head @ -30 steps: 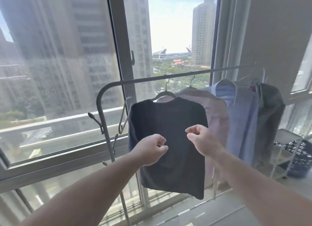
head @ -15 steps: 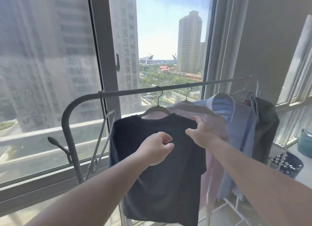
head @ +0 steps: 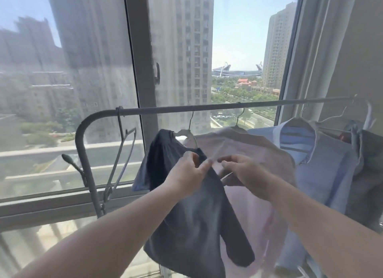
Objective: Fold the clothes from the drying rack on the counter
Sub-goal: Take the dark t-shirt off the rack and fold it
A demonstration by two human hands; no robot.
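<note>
While the dark shirt (head: 186,205) is coming off its hanger (head: 187,133) | left hand (head: 187,174) pinching its collar, right hand (head: 244,173) curling beside, grasp unclear | shirts beyond right hand hanging, nothing folded.

Dark shirt (head: 186,215) now bunched off its hanger (head: 187,133); both hands (head: 187,174) grip it.

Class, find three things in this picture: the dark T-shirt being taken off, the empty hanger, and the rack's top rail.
dark T-shirt (head: 186,232), head view, lower body fabric.
empty hanger (head: 119,163), head view, its long side.
top rail (head: 207,107), head view, mid bar.
</note>
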